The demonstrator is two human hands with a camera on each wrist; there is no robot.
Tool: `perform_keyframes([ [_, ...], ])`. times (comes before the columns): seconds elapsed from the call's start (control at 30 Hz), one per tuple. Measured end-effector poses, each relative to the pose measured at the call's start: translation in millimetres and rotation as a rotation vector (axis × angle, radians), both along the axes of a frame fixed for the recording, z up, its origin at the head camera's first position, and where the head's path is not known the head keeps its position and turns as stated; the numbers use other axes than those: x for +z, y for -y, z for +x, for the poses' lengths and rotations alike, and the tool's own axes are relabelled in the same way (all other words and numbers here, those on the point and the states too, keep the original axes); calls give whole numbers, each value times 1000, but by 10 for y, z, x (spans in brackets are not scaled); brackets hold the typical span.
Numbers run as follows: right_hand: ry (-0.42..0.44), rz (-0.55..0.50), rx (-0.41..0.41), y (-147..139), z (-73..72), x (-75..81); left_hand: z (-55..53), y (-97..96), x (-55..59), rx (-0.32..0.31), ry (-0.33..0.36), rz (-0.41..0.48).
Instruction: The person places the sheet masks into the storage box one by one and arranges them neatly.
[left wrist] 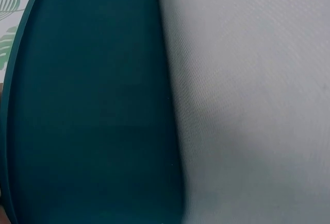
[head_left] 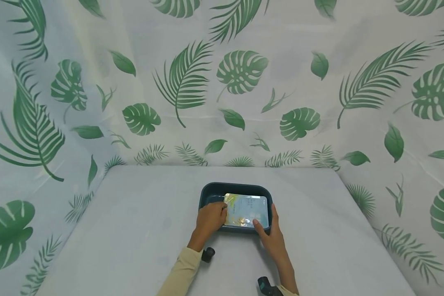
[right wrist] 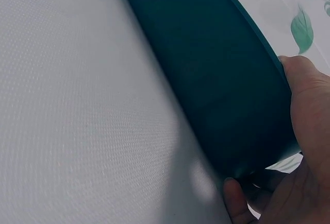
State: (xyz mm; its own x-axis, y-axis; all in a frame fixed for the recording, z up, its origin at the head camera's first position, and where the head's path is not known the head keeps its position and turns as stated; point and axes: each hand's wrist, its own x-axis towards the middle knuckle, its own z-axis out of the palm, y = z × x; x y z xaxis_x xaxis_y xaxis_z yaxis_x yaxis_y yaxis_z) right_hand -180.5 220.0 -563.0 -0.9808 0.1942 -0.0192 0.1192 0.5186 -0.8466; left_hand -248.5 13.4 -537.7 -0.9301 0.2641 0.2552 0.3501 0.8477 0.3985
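A dark teal tray [head_left: 237,187] with rounded corners stands on the white-covered table. Inside it lies a flat, shiny sachet [head_left: 247,209], light blue with yellow-green at one corner. My left hand [head_left: 211,217] reaches over the front left of the tray, its curled fingers and thumb pinching the sachet's left edge. At the tray's front right corner, my right hand [head_left: 274,242] grips the wall. In the right wrist view its thumb [right wrist: 299,72] lies over the rim, with the fingers lower round the corner. The left wrist view is mostly filled by the tray's outer wall [left wrist: 98,100].
White cloth [head_left: 133,238] covers the table around the tray. Behind and at both sides hangs a white curtain [head_left: 259,135] printed with green leaves. Dark wrist devices [head_left: 208,254] show at both wrists, close to the table.
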Motion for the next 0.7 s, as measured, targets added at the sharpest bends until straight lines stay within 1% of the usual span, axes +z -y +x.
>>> perform_keyframes([
  [0.27, 32, 11, -8, -7, -37, 6, -13, 6, 19, 8, -9, 29],
  [0.37, 36, 12, -2, -7, -38, 5, -9, 18, 23, 16, -30, 75],
  [0.43, 35, 13, 2, -6, -39, -3, -6, 36, 9, 9, -69, 145],
  [0.47, 35, 13, 2, -6, -37, -7, -3, 50, -6, -6, -100, 194],
  [0.53, 36, 16, 1, -4, -30, -11, 12, 89, -36, -33, -178, 291],
  [0.6, 33, 16, -2, -4, -22, -13, 33, 139, -65, -46, -267, 363],
  [0.67, 34, 18, -4, -7, -10, -11, 67, 203, -87, -29, -327, 398],
  [0.7, 36, 19, -4, -8, -5, -8, 87, 236, -91, -9, -337, 400],
])
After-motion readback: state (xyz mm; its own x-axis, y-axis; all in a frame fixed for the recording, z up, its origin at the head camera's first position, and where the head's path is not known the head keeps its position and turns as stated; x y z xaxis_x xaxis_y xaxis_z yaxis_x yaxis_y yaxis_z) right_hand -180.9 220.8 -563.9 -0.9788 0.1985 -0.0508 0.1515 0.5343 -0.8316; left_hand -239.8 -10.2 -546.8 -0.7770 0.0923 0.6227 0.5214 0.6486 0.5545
